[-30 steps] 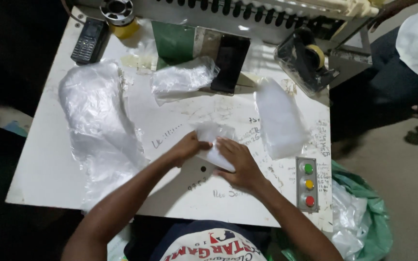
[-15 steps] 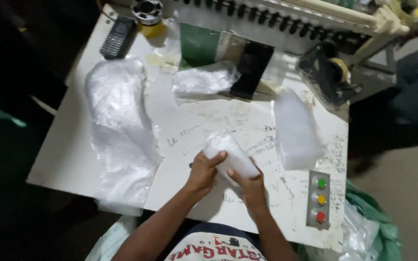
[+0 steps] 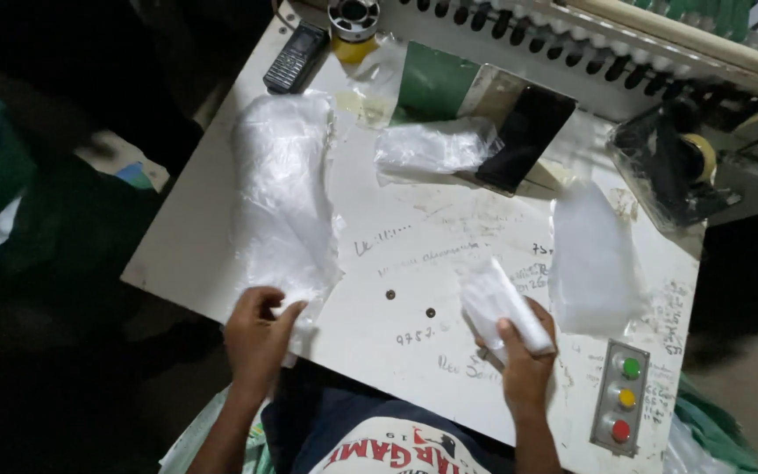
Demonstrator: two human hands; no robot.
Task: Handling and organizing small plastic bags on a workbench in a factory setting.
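My right hand (image 3: 526,360) grips a small folded white packet (image 3: 500,304) just above the white table (image 3: 414,263), near its front edge. My left hand (image 3: 258,333) rests at the front left edge, fingers pinching the lower end of a long heap of clear plastic bags (image 3: 282,189). Two small dark studs (image 3: 410,304) lie on the table between my hands.
A flat white piece (image 3: 594,254) lies right of the packet. A crumpled clear bag (image 3: 436,145), a black phone (image 3: 526,133), a green card (image 3: 436,83), a keypad phone (image 3: 294,57), a tape roll (image 3: 353,17) and a tape dispenser (image 3: 673,167) sit at the back. A three-button panel (image 3: 623,399) is at the front right.
Both hands were together on the white packet. Now my left hand has moved left to the plastic heap, while my right hand keeps the packet.
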